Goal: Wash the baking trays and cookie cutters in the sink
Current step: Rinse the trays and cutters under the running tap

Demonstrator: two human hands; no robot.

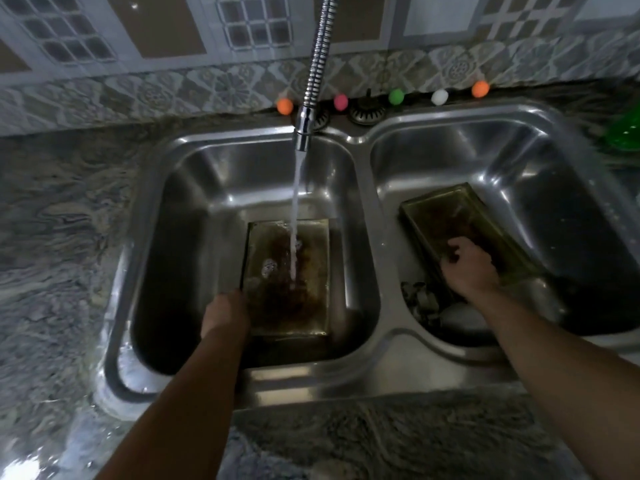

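Note:
A stained rectangular baking tray (311, 258) lies in the left basin under the running tap water (296, 216). My left hand (225, 311) grips its near left edge, fingers hidden behind the rim. A second dirty tray (450, 216) leans in the right basin. My right hand (467, 265) rests inside its near end with fingers curled; whether it holds anything there is unclear. Small dark items (420, 301) lie in the right basin below that tray, too dim to identify.
A flexible metal faucet (313, 74) hangs over the left basin of the steel double sink (360, 375). Coloured balls (396, 96) line the back ledge beside a drain strainer (367, 112). A green object (623, 129) sits far right. Marbled counter surrounds the sink.

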